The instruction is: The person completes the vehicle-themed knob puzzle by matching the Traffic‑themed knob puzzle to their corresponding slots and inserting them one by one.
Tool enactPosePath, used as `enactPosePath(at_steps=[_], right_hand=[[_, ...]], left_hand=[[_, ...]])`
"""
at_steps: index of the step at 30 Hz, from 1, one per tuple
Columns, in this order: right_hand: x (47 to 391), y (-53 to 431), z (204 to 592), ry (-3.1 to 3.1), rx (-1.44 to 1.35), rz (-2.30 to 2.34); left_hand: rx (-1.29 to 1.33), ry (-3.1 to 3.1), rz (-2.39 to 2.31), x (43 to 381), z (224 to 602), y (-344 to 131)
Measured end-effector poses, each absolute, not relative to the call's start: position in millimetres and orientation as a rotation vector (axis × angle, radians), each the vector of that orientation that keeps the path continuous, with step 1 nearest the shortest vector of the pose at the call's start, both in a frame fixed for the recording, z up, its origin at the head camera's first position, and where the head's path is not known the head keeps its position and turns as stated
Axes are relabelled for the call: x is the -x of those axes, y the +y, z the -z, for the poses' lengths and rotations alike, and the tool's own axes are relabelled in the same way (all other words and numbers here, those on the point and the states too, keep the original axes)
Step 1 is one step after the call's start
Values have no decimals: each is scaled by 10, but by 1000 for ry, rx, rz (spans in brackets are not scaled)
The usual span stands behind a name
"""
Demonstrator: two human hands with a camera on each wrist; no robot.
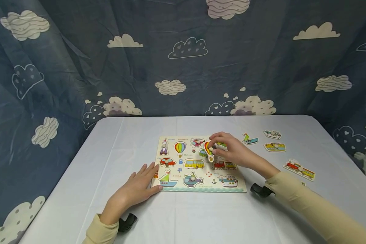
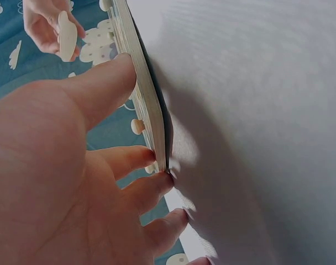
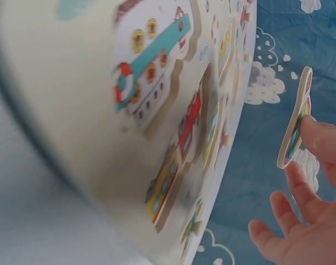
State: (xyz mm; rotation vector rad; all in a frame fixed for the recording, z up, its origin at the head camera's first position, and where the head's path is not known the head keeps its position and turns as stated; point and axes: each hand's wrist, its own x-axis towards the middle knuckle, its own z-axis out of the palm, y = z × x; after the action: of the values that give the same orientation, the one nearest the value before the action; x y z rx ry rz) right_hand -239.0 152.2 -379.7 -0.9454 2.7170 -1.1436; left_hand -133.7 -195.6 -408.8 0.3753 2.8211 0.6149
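Observation:
A wooden puzzle board (image 1: 241, 180) with printed vehicles lies on the table. My left hand (image 1: 136, 187) rests at its left edge with fingers spread; in the left wrist view the thumb and fingertips touch the board's side. Above the right half of the board, my right hand (image 1: 231, 149) pinches a hot-air balloon puzzle piece (image 1: 209, 154) between thumb and fingers. The right wrist view shows the balloon piece (image 3: 296, 124) raised off the board, nearly edge-on. Knobbed rocket (image 1: 164, 147), red car (image 1: 167, 162) and submarine (image 1: 192, 180) pieces sit on the board. A printed balloon (image 1: 180, 147) shows near its top left.
Right of the board lie loose pieces: a sailboat (image 1: 250, 139), a ship (image 1: 272, 134), a yellow bus (image 1: 275, 147) and a train (image 1: 299, 170). A small piece is mostly hidden by the right sleeve (image 1: 292, 191). A cloud-patterned dark curtain (image 1: 183, 101) hangs behind the white table (image 1: 125, 142).

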Motion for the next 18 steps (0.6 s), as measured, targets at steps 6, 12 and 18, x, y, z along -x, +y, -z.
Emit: enactPosePath(at_steps=[6, 12, 18], right_hand=[[2451, 1411, 3779, 2712, 992, 1149], [2528, 1317, 3803, 2684, 1037, 1135], [2596, 1216, 3796, 2644, 1043, 1137]], left_hand=[[-366, 2820, -621, 1335, 4087, -1957], [-371, 2822, -627, 1333, 4086, -1954], [-368, 2822, -626, 1339, 4088, -1953]])
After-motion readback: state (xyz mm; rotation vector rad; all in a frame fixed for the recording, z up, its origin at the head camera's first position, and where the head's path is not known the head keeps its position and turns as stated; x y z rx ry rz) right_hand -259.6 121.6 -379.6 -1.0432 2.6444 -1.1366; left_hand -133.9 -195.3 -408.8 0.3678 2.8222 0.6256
